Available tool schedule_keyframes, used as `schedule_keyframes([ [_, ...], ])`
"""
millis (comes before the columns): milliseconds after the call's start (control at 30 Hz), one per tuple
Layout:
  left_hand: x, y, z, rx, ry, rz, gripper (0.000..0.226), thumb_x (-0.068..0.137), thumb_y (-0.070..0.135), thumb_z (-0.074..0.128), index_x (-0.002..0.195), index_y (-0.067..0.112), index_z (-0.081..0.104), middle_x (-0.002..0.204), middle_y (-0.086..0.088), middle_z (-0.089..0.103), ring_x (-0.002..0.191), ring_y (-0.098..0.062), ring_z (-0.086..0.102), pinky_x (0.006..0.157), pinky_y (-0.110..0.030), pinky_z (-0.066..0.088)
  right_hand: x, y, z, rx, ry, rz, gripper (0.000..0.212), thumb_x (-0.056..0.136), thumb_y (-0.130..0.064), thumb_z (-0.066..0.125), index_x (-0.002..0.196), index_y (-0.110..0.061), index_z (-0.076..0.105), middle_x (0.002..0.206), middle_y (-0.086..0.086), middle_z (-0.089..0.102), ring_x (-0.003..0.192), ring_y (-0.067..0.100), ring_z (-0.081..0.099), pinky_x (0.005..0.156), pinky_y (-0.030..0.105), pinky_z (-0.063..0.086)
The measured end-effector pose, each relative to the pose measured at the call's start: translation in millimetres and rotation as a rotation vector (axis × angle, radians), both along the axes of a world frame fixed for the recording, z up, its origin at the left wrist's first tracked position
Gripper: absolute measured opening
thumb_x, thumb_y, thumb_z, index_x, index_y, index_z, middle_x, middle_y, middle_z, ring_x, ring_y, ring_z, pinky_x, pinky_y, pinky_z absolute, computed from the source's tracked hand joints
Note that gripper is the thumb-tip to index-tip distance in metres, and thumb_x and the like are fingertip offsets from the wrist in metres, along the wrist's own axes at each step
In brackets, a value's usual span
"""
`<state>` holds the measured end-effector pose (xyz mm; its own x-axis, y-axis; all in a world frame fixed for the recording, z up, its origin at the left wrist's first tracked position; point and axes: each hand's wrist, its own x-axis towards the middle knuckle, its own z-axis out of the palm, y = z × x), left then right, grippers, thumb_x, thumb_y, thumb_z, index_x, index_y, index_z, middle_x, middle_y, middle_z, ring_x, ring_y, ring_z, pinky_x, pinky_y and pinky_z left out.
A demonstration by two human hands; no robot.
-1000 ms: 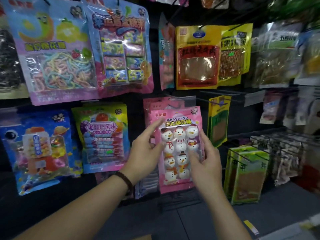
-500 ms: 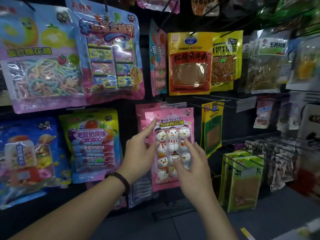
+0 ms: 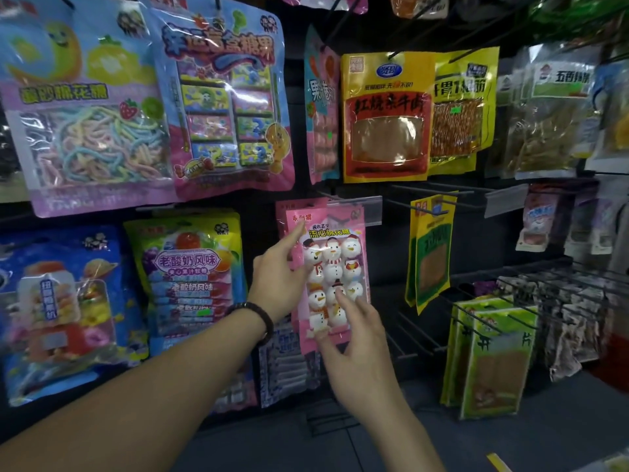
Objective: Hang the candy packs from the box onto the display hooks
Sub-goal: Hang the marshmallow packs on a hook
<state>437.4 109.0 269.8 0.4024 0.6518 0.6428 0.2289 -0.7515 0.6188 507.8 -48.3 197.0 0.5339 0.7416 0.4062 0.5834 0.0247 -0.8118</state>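
Snowman candy pack is being left hanging under the label strip. Edge grip is being dropped: right hand flat-fingered on its front, left hand open, forefinger at top corner. Hang judged nearly done

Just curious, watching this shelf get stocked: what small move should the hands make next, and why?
Probably lift both hands away: the snowman candy pack already seems hung up, with the left hand and right hand only touching it.
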Motion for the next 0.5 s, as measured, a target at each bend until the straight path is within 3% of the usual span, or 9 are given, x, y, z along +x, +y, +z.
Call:
schedule_keyframes([
  [67, 0, 2, -1, -0.006, 0.005, 0.013, 0.078, 0.097, 0.012, 0.075, 0.16, 0.041, 0.04, 0.14, -0.009, 0.068, 0.061, -0.013, 0.055, 0.053, -0.004, 0.049, -3, 1, -1, -0.023, -0.006, 0.023, 0.069, 0.105, -0.037, 0.063, 0.16, -0.055, 0.027, 0.17, -0.019, 0.011, 0.161, 0.01, 0.009, 0.131, 0.043, 0.021],
  [133, -4, 4, -4, -0.019, 0.007, 0.029, 0.076, 0.097, 0.012, 0.075, 0.159, 0.042, 0.041, 0.111, -0.003, 0.073, 0.063, -0.017, 0.059, 0.054, -0.005, 0.05, -4, 2, -2, -0.024, -0.012, 0.03, 0.07, 0.104, -0.034, 0.064, 0.16, -0.056, 0.029, 0.17, -0.019, 0.013, 0.161, 0.008, 0.011, 0.131, 0.042, 0.022],
  [200, -11, 8, -7, -0.043, 0.003, 0.033, 0.075, 0.098, 0.012, 0.073, 0.158, 0.044, 0.042, 0.098, 0.004, 0.07, 0.07, -0.019, 0.069, 0.058, -0.008, 0.054, -9, 2, -1, -0.015, 0.009, 0.034, 0.066, 0.104, -0.03, 0.065, 0.157, -0.055, 0.035, 0.169, -0.018, 0.018, 0.16, 0.008, 0.016, 0.129, 0.036, 0.025],
  [367, -55, 5, -18, -0.09, 0.074, 0.005, 0.076, 0.099, 0.01, 0.072, 0.156, 0.05, 0.043, 0.107, 0.012, 0.067, 0.077, -0.009, 0.07, 0.071, -0.03, 0.067, -29, 0, -4, -0.027, -0.003, 0.035, 0.062, 0.104, -0.028, 0.066, 0.159, -0.04, 0.042, 0.161, -0.019, 0.032, 0.151, 0.001, 0.03, 0.12, 0.02, 0.028],
  [433, -85, -4, -25, -0.094, 0.155, -0.007, 0.064, 0.099, 0.013, 0.072, 0.15, 0.045, 0.052, 0.109, 0.012, 0.068, 0.076, -0.004, 0.07, 0.073, -0.027, 0.066, -40, -3, -8, -0.056, -0.019, 0.039, 0.058, 0.104, -0.028, 0.066, 0.157, -0.038, 0.045, 0.152, -0.021, 0.039, 0.14, -0.003, 0.037, 0.109, 0.008, 0.03],
  [500, -120, -17, -37, -0.073, 0.292, -0.012, 0.047, 0.099, 0.018, 0.072, 0.141, 0.038, 0.061, 0.105, 0.015, 0.069, 0.077, -0.001, 0.07, 0.071, -0.015, 0.058, -54, -7, -15, -0.087, -0.024, 0.056, 0.053, 0.103, -0.028, 0.066, 0.153, -0.038, 0.049, 0.144, -0.018, 0.047, 0.133, 0.0, 0.045, 0.104, 0.01, 0.037],
])
